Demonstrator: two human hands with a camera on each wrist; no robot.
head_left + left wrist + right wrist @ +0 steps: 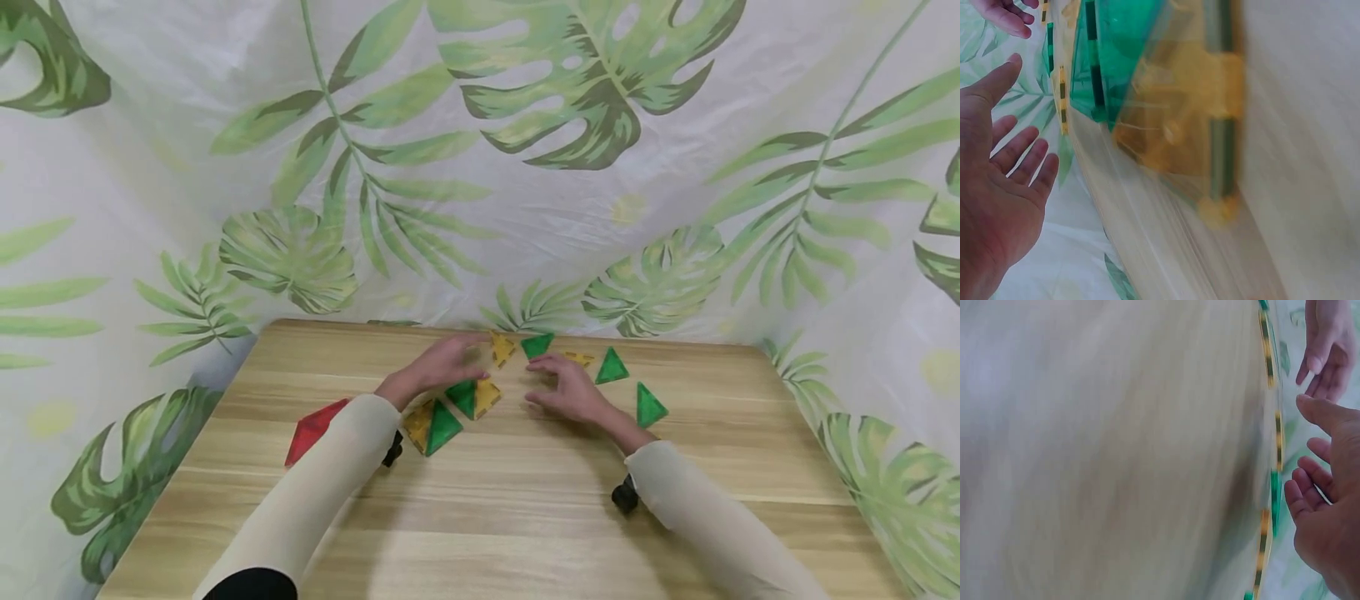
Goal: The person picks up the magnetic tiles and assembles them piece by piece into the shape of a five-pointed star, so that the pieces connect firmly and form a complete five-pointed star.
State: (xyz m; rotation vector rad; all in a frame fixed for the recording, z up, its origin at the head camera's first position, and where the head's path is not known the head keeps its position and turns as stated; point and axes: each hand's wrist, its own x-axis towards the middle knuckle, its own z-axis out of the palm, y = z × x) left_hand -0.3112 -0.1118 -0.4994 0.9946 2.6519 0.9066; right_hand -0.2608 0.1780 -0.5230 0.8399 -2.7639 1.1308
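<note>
I had my left hand (444, 362) and right hand (567, 390) wide, empty. Arranging triangular magnetic tiles (442, 427) seemed underway, next calling for a pinch.

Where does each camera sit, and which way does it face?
Head: on the head, facing forward and down at table and leafy cloth; left hand, right hand and sleeves show.
Left wrist: on that wrist, facing a near amber tile; left hand large, right hand beyond.
Right wrist: on that wrist, facing mostly table; right hand large, left hand beyond.
Both wrist views show both hands.
</note>
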